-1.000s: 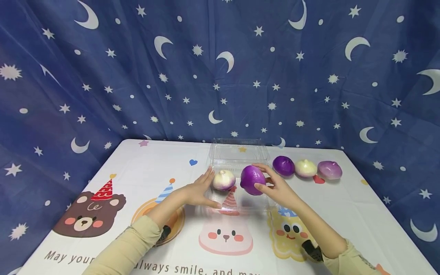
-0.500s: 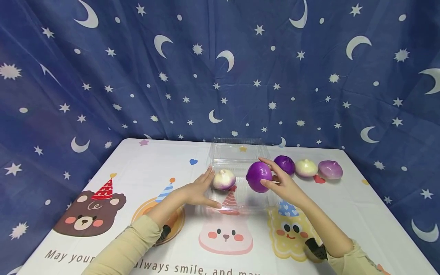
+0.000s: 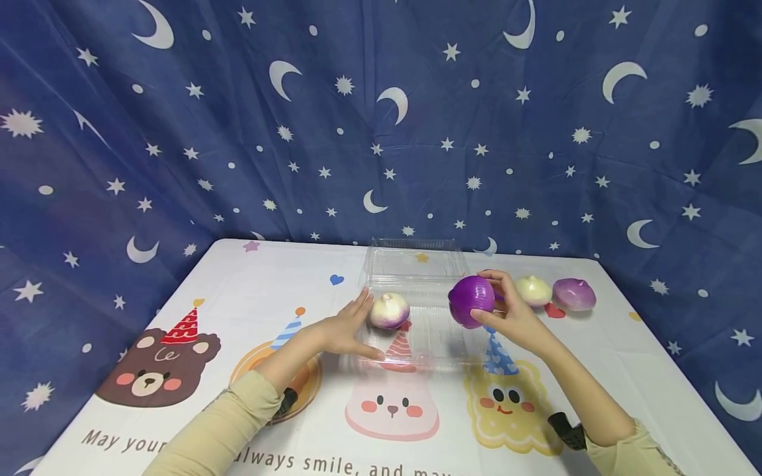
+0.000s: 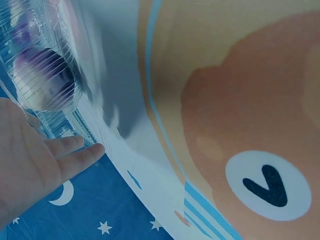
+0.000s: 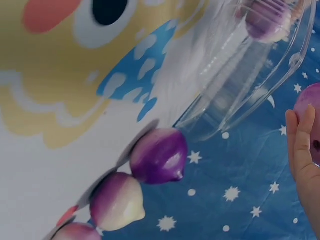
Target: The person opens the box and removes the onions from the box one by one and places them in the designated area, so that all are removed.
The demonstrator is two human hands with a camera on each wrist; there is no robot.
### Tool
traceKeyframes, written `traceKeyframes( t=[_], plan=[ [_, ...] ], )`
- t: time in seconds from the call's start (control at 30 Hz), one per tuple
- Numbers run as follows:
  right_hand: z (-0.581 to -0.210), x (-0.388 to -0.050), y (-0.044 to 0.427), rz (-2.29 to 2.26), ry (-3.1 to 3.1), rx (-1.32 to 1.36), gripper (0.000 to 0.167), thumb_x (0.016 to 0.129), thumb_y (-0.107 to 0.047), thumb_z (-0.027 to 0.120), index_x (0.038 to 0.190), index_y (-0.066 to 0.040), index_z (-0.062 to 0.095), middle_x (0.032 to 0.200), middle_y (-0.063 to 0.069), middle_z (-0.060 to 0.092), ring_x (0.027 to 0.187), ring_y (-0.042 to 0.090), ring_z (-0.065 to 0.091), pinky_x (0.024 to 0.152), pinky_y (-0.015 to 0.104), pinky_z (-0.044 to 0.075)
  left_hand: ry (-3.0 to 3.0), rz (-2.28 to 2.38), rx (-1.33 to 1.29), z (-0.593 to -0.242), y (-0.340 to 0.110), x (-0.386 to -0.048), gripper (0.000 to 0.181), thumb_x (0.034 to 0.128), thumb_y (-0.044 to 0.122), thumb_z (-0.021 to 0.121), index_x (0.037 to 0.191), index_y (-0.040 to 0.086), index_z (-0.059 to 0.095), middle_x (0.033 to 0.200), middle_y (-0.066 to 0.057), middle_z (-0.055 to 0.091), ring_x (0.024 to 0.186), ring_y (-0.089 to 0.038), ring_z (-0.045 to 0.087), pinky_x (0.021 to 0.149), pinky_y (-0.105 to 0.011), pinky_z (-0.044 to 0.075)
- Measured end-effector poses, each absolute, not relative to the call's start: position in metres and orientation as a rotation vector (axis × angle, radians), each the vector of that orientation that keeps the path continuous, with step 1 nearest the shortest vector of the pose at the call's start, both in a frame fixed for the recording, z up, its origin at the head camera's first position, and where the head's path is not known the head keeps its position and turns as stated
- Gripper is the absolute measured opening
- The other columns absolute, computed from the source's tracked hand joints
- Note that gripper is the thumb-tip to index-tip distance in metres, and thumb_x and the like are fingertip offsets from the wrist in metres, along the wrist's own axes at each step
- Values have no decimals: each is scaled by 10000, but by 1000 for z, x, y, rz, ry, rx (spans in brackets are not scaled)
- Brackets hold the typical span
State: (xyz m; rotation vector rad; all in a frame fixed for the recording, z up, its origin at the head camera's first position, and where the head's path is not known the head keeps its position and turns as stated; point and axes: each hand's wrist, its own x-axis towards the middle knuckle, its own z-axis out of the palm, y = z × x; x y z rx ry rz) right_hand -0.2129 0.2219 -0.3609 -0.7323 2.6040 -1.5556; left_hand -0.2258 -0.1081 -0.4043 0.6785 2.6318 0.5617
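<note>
A purple onion (image 3: 470,302) is pinched between the thumb and fingers of my right hand (image 3: 516,320), raised over the right side of a clear plastic box (image 3: 437,334). My left hand (image 3: 340,334) lies against the box's left wall with its fingers spread. Inside the box, near that hand, sits a white-and-purple onion (image 3: 389,311). In the left wrist view the same onion (image 4: 45,82) shows through the ribbed plastic. A dark purple onion (image 5: 159,156) appears in the right wrist view; the right hand mostly hides it from the head view.
The box's lid (image 3: 417,262) stands open at the back. To the right of the box, a pale onion (image 3: 533,291) and a light purple onion (image 3: 574,295) lie in a row on the printed white tablecloth (image 3: 613,357). A blue curtain (image 3: 333,119) hangs behind the table.
My right hand has carried the purple onion to the right, from over the box's middle to its right side, now covering the dark purple onion behind. The left hand has stayed put.
</note>
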Motion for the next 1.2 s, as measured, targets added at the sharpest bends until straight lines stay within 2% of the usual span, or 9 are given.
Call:
traceKeyframes(
  t=[0.27, 0.4, 0.47, 0.67, 0.73, 0.83, 0.9, 1.1, 1.2],
  plan=[
    [-356, -211, 242, -1414, 2699, -687, 727, 868, -98, 665, 1459, -97, 243, 1342, 271, 377, 1113, 473, 540, 830, 431, 558, 2631, 538, 693, -401, -106, -228, 1172, 763, 597, 674, 1508, 22, -24, 1579, -138, -151, 1456, -382, 24, 1172, -492, 172],
    [-353, -214, 252, -1402, 2733, -655, 676, 852, -101, 687, 1417, -66, 317, 1312, 254, 416, 1074, 448, 574, 819, 371, 569, 2638, 541, 693, -398, -106, -234, 1175, 763, 593, 677, 1508, 23, -30, 1579, -133, -158, 1452, -396, 26, 1174, -494, 161],
    [-354, -215, 257, -1397, 2762, -636, 656, 842, -98, 700, 1391, -38, 347, 1293, 243, 445, 1051, 377, 600, 812, 302, 569, 2634, 550, 688, -397, -105, -235, 1177, 762, 589, 680, 1508, 27, -37, 1577, -125, -170, 1453, -394, 15, 1180, -486, 143],
    [-363, -216, 274, -1422, 2813, -625, 591, 825, -63, 710, 1311, 44, 393, 1247, 220, 484, 931, -94, 547, 797, 89, 489, 2620, 559, 639, -397, -104, -232, 1183, 749, 597, 689, 1514, 50, -28, 1578, -91, -181, 1454, -390, 7, 1177, -499, 142],
    [-368, -216, 278, -1470, 2799, -642, 580, 821, -33, 705, 1300, 54, 391, 1224, 156, 489, 915, -132, 530, 790, 82, 487, 2621, 557, 630, -397, -104, -232, 1180, 748, 599, 689, 1515, 53, -21, 1581, -87, -175, 1455, -388, 8, 1175, -503, 148],
    [-373, -216, 284, -1519, 2795, -650, 577, 815, -8, 702, 1294, 52, 385, 1178, 18, 486, 912, -108, 541, 773, 92, 499, 2624, 557, 638, -398, -103, -232, 1175, 752, 600, 684, 1515, 52, -22, 1581, -88, -172, 1454, -392, 6, 1175, -503, 148],
    [-377, -216, 287, -1538, 2794, -631, 581, 815, -10, 703, 1293, 49, 378, 1163, -16, 474, 910, -92, 547, 769, 95, 504, 2629, 560, 646, -398, -103, -232, 1171, 755, 597, 683, 1515, 48, -18, 1584, -92, -163, 1453, -397, 9, 1174, -505, 149],
    [-384, -218, 293, -1455, 2836, -570, 621, 807, -52, 725, 1288, 58, 348, 1210, 201, 449, 895, -103, 505, 775, 70, 482, 2631, 555, 636, -400, -105, -230, 1172, 750, 603, 684, 1516, 52, -11, 1587, -88, -154, 1451, -402, 21, 1164, -522, 172],
    [-389, -218, 295, -1394, 2832, -616, 650, 795, -32, 725, 1294, 70, 321, 1239, 256, 421, 921, -124, 469, 790, 91, 487, 2620, 566, 635, -400, -105, -228, 1175, 749, 595, 690, 1515, 48, -11, 1586, -88, -157, 1448, -411, 18, 1158, -536, 175]
  ],
)
